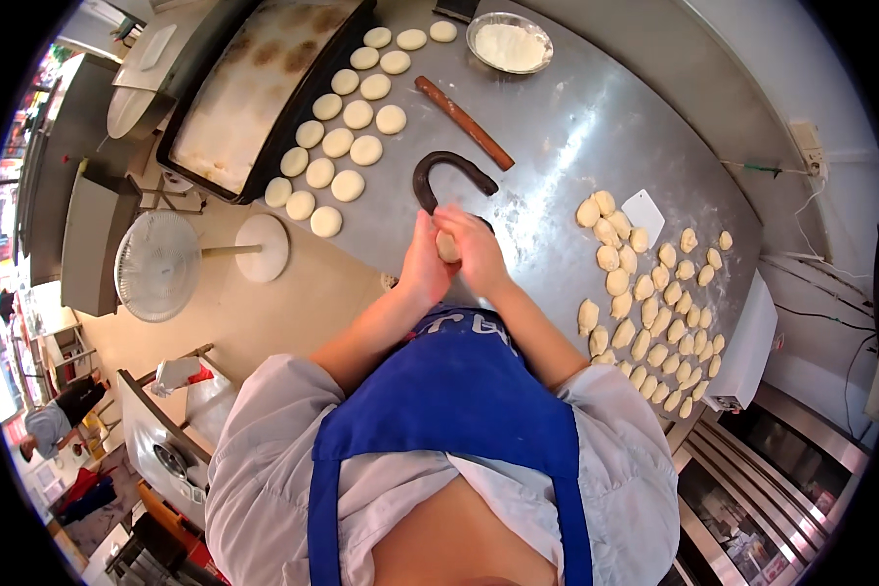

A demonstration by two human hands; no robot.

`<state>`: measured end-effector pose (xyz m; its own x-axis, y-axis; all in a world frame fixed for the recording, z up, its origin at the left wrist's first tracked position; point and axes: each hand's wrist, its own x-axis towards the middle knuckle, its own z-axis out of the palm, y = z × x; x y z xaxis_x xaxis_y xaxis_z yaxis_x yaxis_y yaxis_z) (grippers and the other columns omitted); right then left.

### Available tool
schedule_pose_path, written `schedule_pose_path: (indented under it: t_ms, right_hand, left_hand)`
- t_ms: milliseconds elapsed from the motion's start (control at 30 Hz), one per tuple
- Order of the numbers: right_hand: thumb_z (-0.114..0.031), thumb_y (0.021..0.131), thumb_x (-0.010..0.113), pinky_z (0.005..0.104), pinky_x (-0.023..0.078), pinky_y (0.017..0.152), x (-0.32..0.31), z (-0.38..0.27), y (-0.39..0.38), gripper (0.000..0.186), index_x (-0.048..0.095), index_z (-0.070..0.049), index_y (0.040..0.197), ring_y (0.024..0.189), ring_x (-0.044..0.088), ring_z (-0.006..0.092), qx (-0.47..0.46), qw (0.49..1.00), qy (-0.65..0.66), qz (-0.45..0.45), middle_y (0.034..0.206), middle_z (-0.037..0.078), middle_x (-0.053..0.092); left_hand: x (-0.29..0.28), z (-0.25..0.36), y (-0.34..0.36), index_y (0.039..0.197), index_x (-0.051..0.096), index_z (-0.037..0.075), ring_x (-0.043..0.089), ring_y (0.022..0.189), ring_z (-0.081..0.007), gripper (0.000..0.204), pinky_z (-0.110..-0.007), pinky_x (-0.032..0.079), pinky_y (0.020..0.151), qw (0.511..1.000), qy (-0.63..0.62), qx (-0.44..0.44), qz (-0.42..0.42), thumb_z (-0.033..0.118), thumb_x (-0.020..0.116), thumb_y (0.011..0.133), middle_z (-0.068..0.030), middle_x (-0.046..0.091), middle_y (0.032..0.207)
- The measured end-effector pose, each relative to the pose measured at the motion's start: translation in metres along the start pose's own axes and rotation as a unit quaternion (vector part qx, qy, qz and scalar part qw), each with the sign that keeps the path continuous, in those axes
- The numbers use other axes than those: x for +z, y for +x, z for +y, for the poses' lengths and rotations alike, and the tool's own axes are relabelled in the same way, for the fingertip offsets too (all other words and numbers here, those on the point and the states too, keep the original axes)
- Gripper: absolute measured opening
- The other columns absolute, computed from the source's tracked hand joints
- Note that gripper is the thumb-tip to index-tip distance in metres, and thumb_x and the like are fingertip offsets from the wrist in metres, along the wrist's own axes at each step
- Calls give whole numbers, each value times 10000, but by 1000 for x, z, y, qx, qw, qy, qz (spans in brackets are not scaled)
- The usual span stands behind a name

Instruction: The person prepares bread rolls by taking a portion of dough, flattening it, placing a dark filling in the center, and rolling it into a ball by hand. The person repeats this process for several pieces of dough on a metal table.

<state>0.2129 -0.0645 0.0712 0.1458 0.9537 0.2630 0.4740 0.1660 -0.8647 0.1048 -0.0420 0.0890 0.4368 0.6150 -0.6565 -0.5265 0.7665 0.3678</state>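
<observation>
While both hands meet over the steel table (596,127), they cup one dough piece (447,245) between them, just above the table's near edge. The left hand (424,262) curls around the piece from the left, fingers closed against it. The right hand (474,250) wraps it from the right and above, fingers bent over the top, so only a small pale patch of dough shows between the palms. Both forearms come up bare from grey sleeves, with a blue apron (459,391) below them.

Just beyond the hands lies a dark curved hook (446,169), its open side toward the person. Farther back a brown rolling pin (464,122) lies slantwise, and past it stands a shallow metal bowl (509,42) of white flour.

To the left, flattened dough rounds (342,142) lie in rows that run from the table's left edge up toward the bowl. Beside them sits a dark tray (264,93) with a pale, brown-spotted surface.

To the right, many small unshaped dough lumps (654,313) lie in a loose band down the table's right side, well apart from the hands. A white scraper (644,209) rests at the upper end of that band.

Off the table, on the left, a white fan (158,266) stands on the floor.
</observation>
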Motion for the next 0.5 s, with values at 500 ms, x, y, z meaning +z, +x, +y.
schedule_pose_path:
  t_ms: [500]
  right_hand:
    - [-285,754,715,412,468,758,-26,116,-18,300,646,-90,970,832,590,294,-33,957,-279,-65,860,94,617]
  left_hand:
    - [-65,-27,48,1338,478,115,650,947,-265,520,-372,515,827,792,599,103,-49,295,624,873,-142,661,1063]
